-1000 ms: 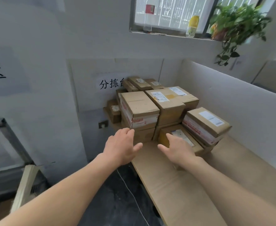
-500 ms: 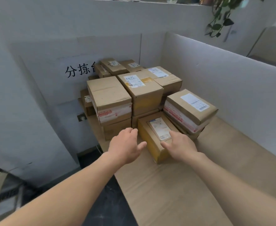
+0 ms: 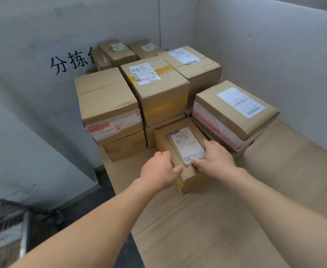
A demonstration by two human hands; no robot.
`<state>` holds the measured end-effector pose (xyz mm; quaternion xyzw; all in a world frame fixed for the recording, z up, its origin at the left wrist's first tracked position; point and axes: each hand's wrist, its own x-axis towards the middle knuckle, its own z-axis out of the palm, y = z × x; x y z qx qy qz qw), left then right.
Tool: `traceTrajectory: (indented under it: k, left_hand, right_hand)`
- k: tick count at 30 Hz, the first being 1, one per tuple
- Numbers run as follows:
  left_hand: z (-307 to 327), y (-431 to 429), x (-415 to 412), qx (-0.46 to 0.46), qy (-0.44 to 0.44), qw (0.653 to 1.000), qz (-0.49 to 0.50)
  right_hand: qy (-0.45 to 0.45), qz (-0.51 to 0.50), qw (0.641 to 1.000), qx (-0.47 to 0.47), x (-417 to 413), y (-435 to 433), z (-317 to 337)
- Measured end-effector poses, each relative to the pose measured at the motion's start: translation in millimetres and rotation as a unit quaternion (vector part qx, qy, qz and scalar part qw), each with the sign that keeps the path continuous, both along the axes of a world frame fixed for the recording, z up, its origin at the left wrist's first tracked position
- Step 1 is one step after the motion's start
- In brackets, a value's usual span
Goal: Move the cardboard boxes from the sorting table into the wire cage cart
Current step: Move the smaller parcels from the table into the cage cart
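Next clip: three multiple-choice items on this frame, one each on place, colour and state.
1. Where is the small box?
A. on the table, before the pile
B. atop the tallest stack
C. on the floor
2. What colour is the tape on the left front box?
A. green
B. red and white
C. blue
3. Which hands grip the small box?
A. neither
B. right only
C. both
Answers: 1A, it rests on the table nearest the camera; 2B, a white band printed red; 3C, left hand and right hand both hold it.
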<state>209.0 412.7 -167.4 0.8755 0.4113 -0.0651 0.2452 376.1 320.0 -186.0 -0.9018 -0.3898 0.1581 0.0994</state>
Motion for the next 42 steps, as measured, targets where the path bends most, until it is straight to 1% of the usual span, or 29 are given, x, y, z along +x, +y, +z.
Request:
traceTrajectory:
  k: [6, 9, 12, 16, 21, 26, 30, 35, 42]
  left_hand:
    - [-20, -5, 7, -0.025, -0.014, 0.999, 0.023]
    - [-26, -13, -3, -0.034, -0.032, 0.998, 0.032]
    - [-27, -19, -19, -0.047, -0.037, 0.998, 0.028]
    - [-26, -27, -53, -0.050, -0.036, 0.998, 0.019]
    - [-26, -41, -110, -0.058, -0.057, 0.997, 0.002]
    - [-26, -51, -170, -0.074, -0.081, 0.994, 0.009]
    - [-26, -54, -202, -0.102, -0.089, 0.990, 0.029]
    - [-26, -51, -216, -0.158, -0.118, 0.978, 0.074]
    - [-32, -43, -201, -0.153, -0.123, 0.974, 0.113]
  right_hand:
    - [0.045, -0.038, 0.998, -0.031, 5, 1, -8]
    - [0.077, -0.062, 0.994, -0.046, -8, -9, -13]
    - [0.110, -0.080, 0.990, -0.038, -27, -22, -14]
    - [0.121, -0.079, 0.989, -0.030, -66, -38, -15]
    - [0.125, -0.093, 0.987, -0.028, -127, -56, -16]
    - [0.126, -0.096, 0.987, -0.023, -184, -66, -17]
    - [0.132, -0.075, 0.988, -0.028, -216, -66, -17]
    - [0.169, -0.092, 0.981, 0.005, -219, -67, -16]
    - [0.201, -0.115, 0.972, 0.044, -194, -66, -25]
